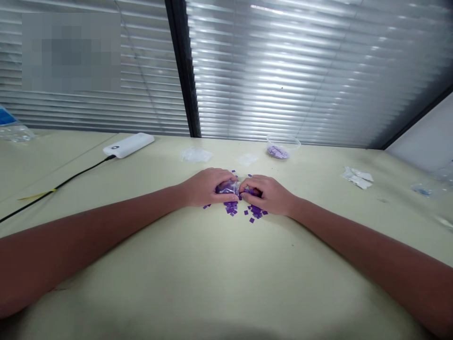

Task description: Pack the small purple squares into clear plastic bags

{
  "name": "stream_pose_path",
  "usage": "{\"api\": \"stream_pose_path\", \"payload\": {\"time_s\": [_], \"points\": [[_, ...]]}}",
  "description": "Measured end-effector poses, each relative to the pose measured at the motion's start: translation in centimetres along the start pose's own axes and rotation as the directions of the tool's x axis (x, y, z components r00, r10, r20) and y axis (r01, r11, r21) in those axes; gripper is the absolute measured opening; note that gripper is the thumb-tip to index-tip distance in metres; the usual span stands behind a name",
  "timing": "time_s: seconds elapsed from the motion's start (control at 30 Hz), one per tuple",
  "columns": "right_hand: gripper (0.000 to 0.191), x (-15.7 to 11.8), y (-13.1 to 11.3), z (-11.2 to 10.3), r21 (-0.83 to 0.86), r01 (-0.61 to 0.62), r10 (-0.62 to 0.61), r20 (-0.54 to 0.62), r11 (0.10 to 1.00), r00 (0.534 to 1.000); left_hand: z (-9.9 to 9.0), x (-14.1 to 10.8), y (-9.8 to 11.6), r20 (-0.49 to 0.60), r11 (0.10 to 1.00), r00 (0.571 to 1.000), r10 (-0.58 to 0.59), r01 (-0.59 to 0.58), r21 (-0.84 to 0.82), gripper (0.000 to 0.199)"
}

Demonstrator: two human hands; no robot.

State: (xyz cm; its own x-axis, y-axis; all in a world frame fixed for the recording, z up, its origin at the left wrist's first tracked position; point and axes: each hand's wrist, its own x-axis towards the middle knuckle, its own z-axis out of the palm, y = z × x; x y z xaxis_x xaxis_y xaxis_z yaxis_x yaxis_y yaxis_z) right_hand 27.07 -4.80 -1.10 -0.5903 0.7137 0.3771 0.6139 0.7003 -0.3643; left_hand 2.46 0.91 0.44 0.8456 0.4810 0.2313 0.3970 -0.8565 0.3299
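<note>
Several small purple squares (231, 208) lie scattered on the pale table around and beneath both hands. My left hand (210, 186) is closed round a clear plastic bag (227, 188) with purple pieces showing through it. Close by on the right, my right hand (267, 193) has its thumb and forefinger pinched together at the right end of the bag, above more purple squares (256, 211). What its fingertips grip is too small to make out.
Behind the hands are a clear round dish (283, 141) with light purple pieces and two translucent plastic scraps (197, 154). A white power bank (129, 145) with a black cable lies left. White packets (357, 177) lie right; blinds (265, 71) stand behind the table (226, 274).
</note>
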Motion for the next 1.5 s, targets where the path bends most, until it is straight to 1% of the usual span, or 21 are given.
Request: {"api": "stream_pose_path", "payload": {"time_s": [0.57, 1.5], "points": [[0.007, 0.08, -0.23, -0.12, 0.010, 0.002, -0.002, 0.004, 1.000, 1.000, -0.16, -0.08, 0.14, 0.020, 1.000, 1.000, -0.015, 0.015, 0.004, 0.050], [0.006, 0.16, -0.23, -0.01, 0.011, 0.013, -0.013, -0.005, 1.000, 1.000, -0.33, -0.14, 0.28, 0.012, 1.000, 1.000, -0.009, 0.009, -0.002, 0.051]]}}
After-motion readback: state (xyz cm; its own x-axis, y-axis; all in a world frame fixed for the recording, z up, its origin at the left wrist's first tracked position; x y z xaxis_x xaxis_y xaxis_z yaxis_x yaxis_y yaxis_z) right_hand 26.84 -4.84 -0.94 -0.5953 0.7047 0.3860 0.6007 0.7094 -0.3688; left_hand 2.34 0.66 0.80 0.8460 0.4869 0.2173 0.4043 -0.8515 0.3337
